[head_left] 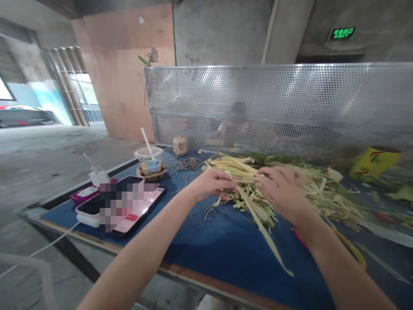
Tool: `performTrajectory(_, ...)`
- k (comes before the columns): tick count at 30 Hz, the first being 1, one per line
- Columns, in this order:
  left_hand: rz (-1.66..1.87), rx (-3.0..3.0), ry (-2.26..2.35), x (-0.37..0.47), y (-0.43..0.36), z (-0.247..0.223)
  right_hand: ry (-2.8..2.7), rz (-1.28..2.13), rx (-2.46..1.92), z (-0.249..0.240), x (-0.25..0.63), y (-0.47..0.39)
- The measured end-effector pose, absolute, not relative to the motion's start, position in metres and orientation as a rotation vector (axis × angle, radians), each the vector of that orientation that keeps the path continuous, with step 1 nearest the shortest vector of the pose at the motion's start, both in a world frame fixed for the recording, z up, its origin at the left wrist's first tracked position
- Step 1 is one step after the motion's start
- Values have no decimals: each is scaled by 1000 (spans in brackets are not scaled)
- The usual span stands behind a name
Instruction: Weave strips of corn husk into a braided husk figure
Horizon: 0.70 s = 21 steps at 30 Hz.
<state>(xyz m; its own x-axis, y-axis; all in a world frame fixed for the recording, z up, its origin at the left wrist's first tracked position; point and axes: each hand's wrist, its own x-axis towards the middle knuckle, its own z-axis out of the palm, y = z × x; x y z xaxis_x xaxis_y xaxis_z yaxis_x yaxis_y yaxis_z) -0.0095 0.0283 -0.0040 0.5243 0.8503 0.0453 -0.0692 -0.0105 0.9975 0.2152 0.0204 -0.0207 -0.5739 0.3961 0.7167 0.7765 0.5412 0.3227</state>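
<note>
Above the blue tabletop, my left hand has its thumb and fingers closed on a pale green plant stalk. My right hand, partly blurred, grips the same stalk a little farther right, and its fingertips are partly hidden. A long, limp leaf strip hangs from between the hands toward the table's front. Beneath them lies a heap of small green and whitish plant scraps. Just behind my hands is a bundle of yellowish stalks.
Left are two phones, a purple packet and a drink cup with a straw. Twine lies behind. More plant waste and a yellow roll are right. A perforated metal screen borders the back; a person sits beyond.
</note>
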Motion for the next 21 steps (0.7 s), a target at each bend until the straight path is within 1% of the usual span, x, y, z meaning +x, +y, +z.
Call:
performTrajectory(10,949,1263,784,-9,30,-5,-2352,-697,-714,-21,205,8)
performTrajectory(13,977,1256,779,-10,30,-5,-2370,-585,-692,-23,197,5)
performTrajectory(17,954,1236,766,-11,28,-3,-2243,-434,-686,-30,188,11)
performTrajectory(19,958,1236,762,-11,27,-3,-2174,-310,-691,-31,185,14)
performTrajectory(21,958,1279,773,-10,26,-3,-2115,-119,-717,-30,184,14)
